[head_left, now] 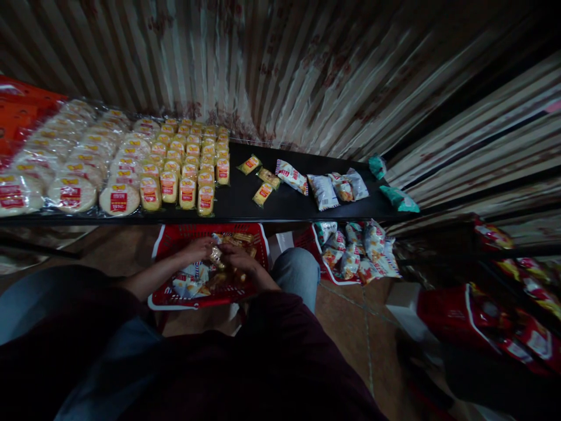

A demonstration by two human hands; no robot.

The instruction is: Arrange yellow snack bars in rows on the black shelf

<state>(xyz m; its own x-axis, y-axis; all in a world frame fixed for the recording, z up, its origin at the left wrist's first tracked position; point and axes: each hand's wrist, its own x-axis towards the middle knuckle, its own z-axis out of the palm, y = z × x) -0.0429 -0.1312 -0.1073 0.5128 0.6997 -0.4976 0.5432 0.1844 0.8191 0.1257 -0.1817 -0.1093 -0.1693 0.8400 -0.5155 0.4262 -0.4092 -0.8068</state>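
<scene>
Both my hands reach down into a red basket (175, 234) on the floor in front of my knees. My left hand (196, 249) and my right hand (239, 257) meet over the basket, their fingers closed round a small clear snack packet (215, 255). More small packets (193, 283) lie in the basket under my hands. Above the basket runs a black shelf (239, 204), with rows of small yellow-labelled packets (186, 169) and round flat breads (72, 169) on it.
Loose snack bags (322, 190) and two green packets (397, 197) lie on the shelf's right half. A second red basket (355, 251) full of snack bags stands on the floor to the right. Red packets (495, 327) fill racks at far right. A striped curtain (280, 70) hangs behind.
</scene>
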